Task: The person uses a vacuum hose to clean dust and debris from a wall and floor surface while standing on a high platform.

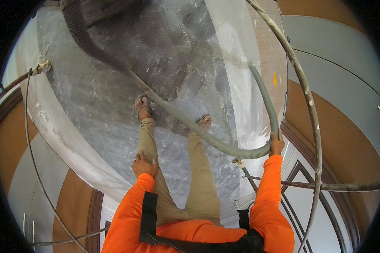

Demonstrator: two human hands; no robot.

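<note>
My right hand [276,145] is wrapped round a grey hose at the right, where its ribbed part meets a smoother, stiff-looking grey tube [264,95]. From my hand the tube bends up and away, its far end against the pale strip. The ribbed hose [173,110] sweeps left in a long curve, passes in front of my feet and runs to the far left, dusty and darker there. My left hand [144,165] lies on my left trouser leg [150,143], fingers apart, holding nothing.
I stand in sandals on a dusty grey surface [190,55] with pale strips [236,46] along its sides. A thick dirty pole [312,114] rises at the right, crossed by a horizontal bar [350,186]. A thin cable [33,160] hangs at the left. Panelled doors [316,202] stand beyond.
</note>
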